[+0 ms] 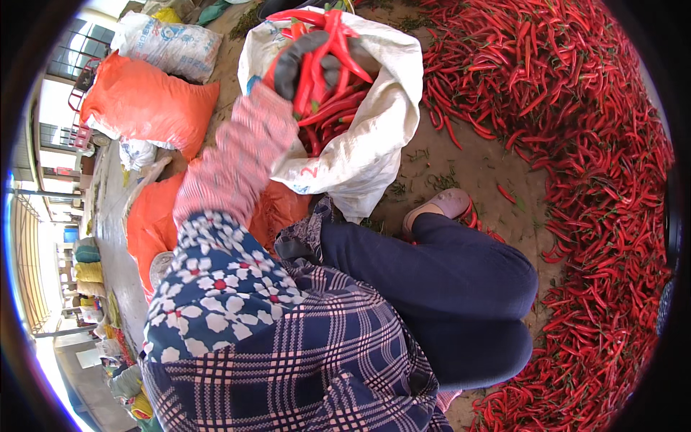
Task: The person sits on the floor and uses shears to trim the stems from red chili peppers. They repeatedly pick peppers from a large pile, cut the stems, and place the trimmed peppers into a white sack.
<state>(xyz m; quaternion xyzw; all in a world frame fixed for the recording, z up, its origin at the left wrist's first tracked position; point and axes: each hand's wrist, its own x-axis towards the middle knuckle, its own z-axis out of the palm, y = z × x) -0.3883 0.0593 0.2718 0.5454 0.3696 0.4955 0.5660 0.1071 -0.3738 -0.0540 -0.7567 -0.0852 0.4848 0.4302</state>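
Observation:
My left hand [310, 67], in a dark-coated work glove with a pink striped sleeve cover, holds several long red chili peppers [324, 59]. It is at the mouth of a white woven sack [372, 146], over more red chilies [332, 116] inside. The sack stands upright with its rim spread, near my bent knees. My right hand is out of view; a bit of pink sleeve [448, 399] shows below my knees. In front of me, a large heap of red chilies [604, 227] curves along the right side.
A full orange sack [151, 102] and a white printed sack [167, 46] lie at the upper left. Orange sacking [156, 232] lies beside my left arm. Loose chilies and green stems are scattered on the floor [475, 167] near my shoe [451, 202]. More sacks [89, 272] stand far left.

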